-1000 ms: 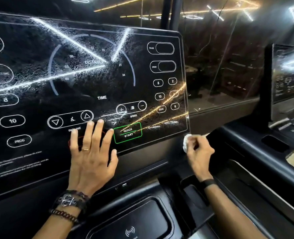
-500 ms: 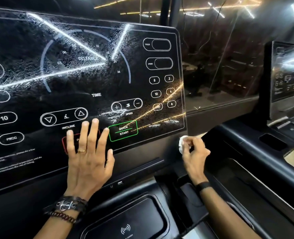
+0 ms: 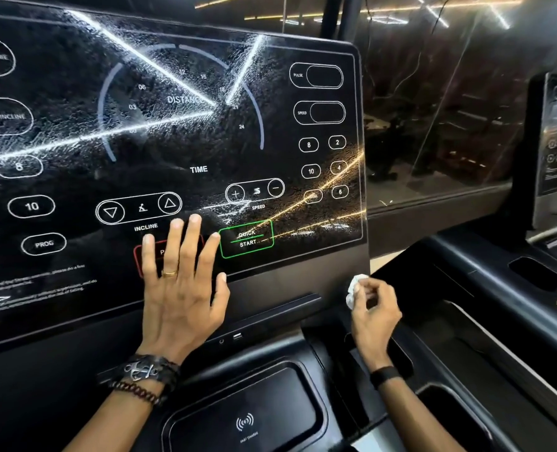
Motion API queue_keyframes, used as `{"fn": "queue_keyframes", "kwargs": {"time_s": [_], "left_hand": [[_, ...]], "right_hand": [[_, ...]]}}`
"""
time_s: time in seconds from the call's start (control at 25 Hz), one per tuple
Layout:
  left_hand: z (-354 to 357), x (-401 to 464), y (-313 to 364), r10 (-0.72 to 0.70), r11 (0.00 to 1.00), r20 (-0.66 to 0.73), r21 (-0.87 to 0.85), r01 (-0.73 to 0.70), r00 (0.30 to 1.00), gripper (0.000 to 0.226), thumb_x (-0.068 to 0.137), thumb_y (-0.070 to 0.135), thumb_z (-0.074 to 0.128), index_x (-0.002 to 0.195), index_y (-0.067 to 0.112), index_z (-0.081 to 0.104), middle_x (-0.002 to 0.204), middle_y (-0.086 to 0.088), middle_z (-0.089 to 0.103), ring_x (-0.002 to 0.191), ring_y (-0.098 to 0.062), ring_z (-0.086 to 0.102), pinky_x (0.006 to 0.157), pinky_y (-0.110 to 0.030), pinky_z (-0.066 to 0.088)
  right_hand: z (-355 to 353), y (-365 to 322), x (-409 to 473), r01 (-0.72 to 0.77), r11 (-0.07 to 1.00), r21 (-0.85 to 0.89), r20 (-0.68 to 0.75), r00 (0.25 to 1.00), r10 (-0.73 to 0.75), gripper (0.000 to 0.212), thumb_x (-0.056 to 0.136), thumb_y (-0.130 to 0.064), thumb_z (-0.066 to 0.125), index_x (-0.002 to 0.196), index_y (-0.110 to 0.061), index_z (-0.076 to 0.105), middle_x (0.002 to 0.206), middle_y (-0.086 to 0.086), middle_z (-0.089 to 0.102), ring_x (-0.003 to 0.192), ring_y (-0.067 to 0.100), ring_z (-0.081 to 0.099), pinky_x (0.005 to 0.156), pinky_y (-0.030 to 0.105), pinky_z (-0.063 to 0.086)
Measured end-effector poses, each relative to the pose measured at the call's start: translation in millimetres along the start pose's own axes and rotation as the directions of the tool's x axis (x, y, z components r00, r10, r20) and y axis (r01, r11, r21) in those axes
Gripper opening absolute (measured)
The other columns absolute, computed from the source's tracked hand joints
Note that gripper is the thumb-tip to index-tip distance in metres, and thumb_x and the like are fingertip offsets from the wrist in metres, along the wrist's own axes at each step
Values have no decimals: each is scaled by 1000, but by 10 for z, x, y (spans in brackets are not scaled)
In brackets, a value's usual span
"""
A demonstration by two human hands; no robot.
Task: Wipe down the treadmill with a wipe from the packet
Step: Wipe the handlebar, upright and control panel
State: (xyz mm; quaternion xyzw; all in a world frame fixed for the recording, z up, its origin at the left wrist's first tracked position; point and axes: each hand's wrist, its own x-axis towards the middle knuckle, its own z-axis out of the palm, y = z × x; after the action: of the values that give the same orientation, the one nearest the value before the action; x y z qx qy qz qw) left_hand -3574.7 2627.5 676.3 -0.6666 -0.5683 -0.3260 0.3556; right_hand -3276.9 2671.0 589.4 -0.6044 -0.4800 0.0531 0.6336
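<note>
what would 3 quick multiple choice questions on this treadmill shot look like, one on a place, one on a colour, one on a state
1. Where is the wipe?
A. flat under the left hand on the screen
B. bunched in the right hand, below the console's lower right corner
C. lying on the wireless charging pad

2. What colour outlines the QUICK START button?
A. green
B. blue
C. white

3. How is the left hand placed?
A. curled into a fist
B. pinching the console's edge
C. open, fingers spread flat on the console screen

Answers:
1 B: the white wad sits at the fingertips of the right hand, by the dark panel under the screen's corner.
2 A: its rounded frame is bright green.
3 C: the palm and spread fingers lie on the glass, partly covering a red-outlined button.
</note>
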Motion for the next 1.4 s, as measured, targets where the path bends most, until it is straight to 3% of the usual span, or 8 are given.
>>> {"fn": "queue_keyframes", "kwargs": {"time_s": [0.16,0.4,0.72,0.88,1.04,1.16,1.32,1.4], "left_hand": [[8,-5,-6,3,1000,0,-11,-3,1000,60,89,27,57,144,6,45,160,-21,31,149,-39,25,120,-64,15],[-6,-5,6,-11,1000,4,-19,11,1000,60,89,28,56,144,5,46,160,-20,31,150,-39,25,120,-64,15],[-6,-10,7,-11,1000,3,-19,11,1000,60,89,28,57,144,5,47,160,-20,30,150,-39,24,121,-63,14],[-17,-10,-1,-13,1000,14,-15,13,1000,61,89,29,56,145,6,45,161,-19,29,150,-38,24,121,-62,12],[-25,-10,2,-17,1000,16,-24,17,1000,61,89,30,55,145,7,44,161,-19,29,151,-37,23,122,-61,10],[-14,-10,-7,-14,1000,12,-14,14,1000,61,89,30,55,145,7,45,161,-19,29,150,-37,24,122,-61,10],[-19,-11,4,-17,1000,10,-9,17,1000,60,89,29,57,144,6,47,161,-19,29,150,-37,24,122,-61,12],[-20,-8,-5,-15,1000,7,-9,15,1000,60,89,29,57,144,6,48,161,-19,30,150,-37,24,122,-61,12]], "right_hand": [[32,-286,-450,116,988,101,136,982,-129,20,84,-12,65,84,-31,61,87,-6,66,72,7,60,73,16,45],[-17,-150,-179,-64,996,69,39,997,62,38,85,3,71,85,-33,61,86,-1,65,74,12,59,76,47,52],[49,-381,-583,-3,991,133,296,955,-37,25,81,3,76,77,-21,69,78,-7,68,69,11,63,71,25,48],[-47,-203,-178,-125,988,85,129,985,113,17,84,-1,74,83,-18,70,84,0,72,69,12,62,75,35,53],[-55,-51,94,-244,965,95,-23,969,247,10,88,-5,72,90,-14,69,88,13,73,67,12,61,74,28,53],[33,-74,-110,-252,964,88,-7,967,254,9,87,-4,72,92,-11,69,85,7,70,68,15,61,75,35,54],[-23,-186,-345,-182,979,91,157,974,166,12,87,-4,73,88,-14,68,81,2,69,70,13,62,74,23,50],[-29,-160,-111,-203,975,93,97,976,194,9,87,-3,73,88,-11,69,79,3,69,67,8,60,72,24,50]]}}
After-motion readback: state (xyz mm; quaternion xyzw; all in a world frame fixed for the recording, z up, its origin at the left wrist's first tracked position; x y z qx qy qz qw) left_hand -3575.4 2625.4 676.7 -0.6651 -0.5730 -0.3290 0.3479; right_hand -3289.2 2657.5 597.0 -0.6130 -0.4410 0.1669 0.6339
